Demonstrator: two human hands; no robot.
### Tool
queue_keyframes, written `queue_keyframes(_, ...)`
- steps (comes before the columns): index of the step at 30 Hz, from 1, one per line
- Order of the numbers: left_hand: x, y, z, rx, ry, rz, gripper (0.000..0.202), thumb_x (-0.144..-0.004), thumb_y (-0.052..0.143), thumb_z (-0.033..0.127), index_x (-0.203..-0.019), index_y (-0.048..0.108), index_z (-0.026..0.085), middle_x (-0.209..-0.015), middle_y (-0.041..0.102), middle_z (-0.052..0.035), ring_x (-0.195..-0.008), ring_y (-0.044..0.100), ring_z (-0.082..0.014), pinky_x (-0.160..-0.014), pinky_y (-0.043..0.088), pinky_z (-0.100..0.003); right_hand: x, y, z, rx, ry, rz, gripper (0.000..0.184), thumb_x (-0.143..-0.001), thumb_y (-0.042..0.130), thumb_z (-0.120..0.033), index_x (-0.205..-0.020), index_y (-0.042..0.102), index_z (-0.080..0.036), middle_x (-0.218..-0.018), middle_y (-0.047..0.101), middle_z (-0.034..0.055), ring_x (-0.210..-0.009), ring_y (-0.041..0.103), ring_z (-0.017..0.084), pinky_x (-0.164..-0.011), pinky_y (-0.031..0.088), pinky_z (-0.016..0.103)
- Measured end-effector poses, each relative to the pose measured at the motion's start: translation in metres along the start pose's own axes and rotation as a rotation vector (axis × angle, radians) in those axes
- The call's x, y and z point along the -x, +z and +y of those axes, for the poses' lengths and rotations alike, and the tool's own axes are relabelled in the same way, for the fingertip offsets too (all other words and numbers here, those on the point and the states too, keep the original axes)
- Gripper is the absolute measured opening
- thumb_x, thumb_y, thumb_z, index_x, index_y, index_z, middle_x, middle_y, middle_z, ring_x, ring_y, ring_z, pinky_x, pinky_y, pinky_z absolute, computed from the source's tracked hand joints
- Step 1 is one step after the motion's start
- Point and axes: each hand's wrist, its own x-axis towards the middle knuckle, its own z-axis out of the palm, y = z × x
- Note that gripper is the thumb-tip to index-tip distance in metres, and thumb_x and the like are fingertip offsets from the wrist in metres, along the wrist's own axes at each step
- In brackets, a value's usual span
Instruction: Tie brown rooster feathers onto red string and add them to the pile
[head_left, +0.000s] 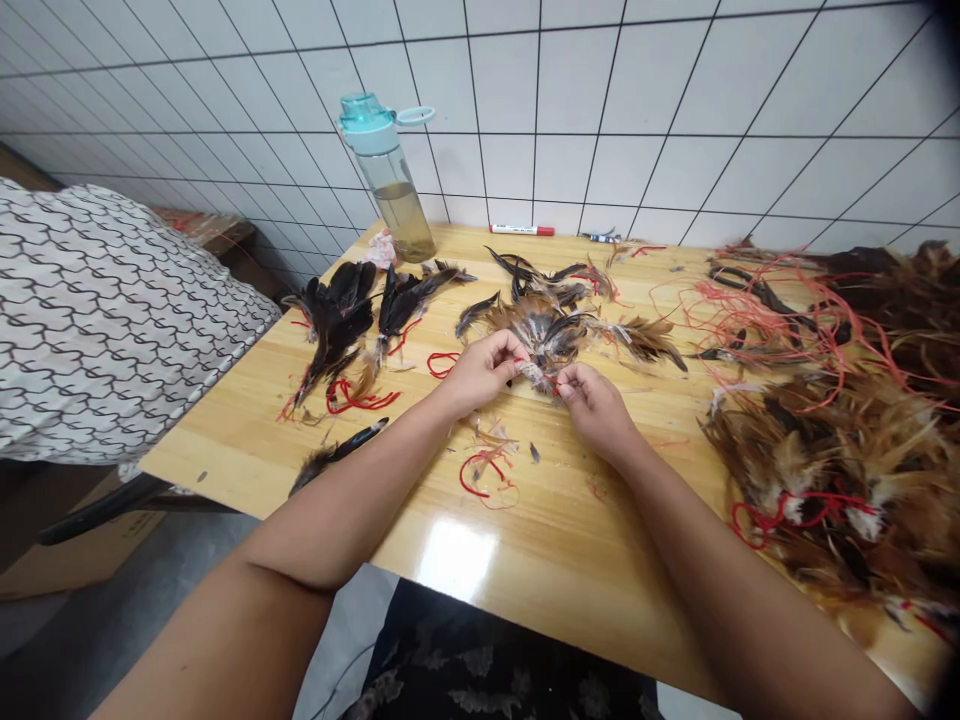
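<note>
My left fingers [504, 350] and right fingers [574, 385] closed, pinching base of brown feather bundle [551, 335] and red thread [553, 382], middle of bench [480, 560]; more feather bundles [817, 470] heaped toward right edge.

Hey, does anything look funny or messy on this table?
Yes: loose red string and stray feather bits lie scattered on the wooden table just below the held feather tuft, apart from the tied feather bundles on the right. A crumpled pinkish tissue sits beside the water bottle.
</note>
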Motion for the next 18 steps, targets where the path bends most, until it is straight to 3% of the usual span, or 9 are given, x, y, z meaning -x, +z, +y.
queue_keyframes(6, 0.005, 0.008, 0.011, 0.235, 0.007, -0.079, 0.030, -0.075, 0.073, 0.037, -0.081, 0.053, 0.015, -0.074, 0.060, 0.0000, -0.063, 0.054, -0.0076, -0.063, 0.044, -0.021, 0.000, 0.003, 0.003, -0.200, 0.080, -0.015, 0.010, -0.079, 0.054, -0.031, -0.080, 0.054, -0.021, -0.070, 0.058, 0.0010, -0.059, 0.049, 0.014, -0.057, 0.040, 0.027)
queue_keyframes(12, 0.007, 0.008, 0.014, 0.190, 0.050, -0.149, 0.030, -0.078, 0.071, 0.039, -0.082, 0.054, 0.014, -0.076, 0.058, -0.0003, -0.068, 0.054, -0.0085, -0.068, 0.044, -0.022, 0.001, 0.004, 0.007, -0.170, 0.045, -0.015, 0.022, -0.078, 0.061, -0.040, -0.087, 0.062, -0.020, -0.072, 0.061, 0.0018, -0.063, 0.052, 0.015, -0.061, 0.043, 0.028)
queue_keyframes(15, 0.008, 0.007, 0.015, 0.147, 0.064, -0.182, 0.031, -0.078, 0.070, 0.040, -0.081, 0.055, 0.014, -0.076, 0.057, -0.0005, -0.070, 0.053, -0.0094, -0.069, 0.043, -0.023, -0.001, 0.002, 0.006, -0.117, -0.034, -0.003, 0.017, -0.083, 0.054, -0.034, -0.077, 0.063, -0.021, -0.074, 0.063, 0.0033, -0.071, 0.056, 0.017, -0.068, 0.043, 0.030)
queue_keyframes(18, 0.007, 0.007, 0.014, 0.119, 0.070, -0.156, 0.030, -0.078, 0.070, 0.040, -0.080, 0.055, 0.014, -0.075, 0.056, 0.0001, -0.070, 0.051, -0.0097, -0.069, 0.041, -0.023, -0.001, 0.000, 0.004, -0.062, -0.109, -0.007, 0.027, -0.086, 0.046, -0.029, -0.063, 0.055, -0.021, -0.068, 0.057, 0.0030, -0.069, 0.054, 0.017, -0.069, 0.041, 0.030)
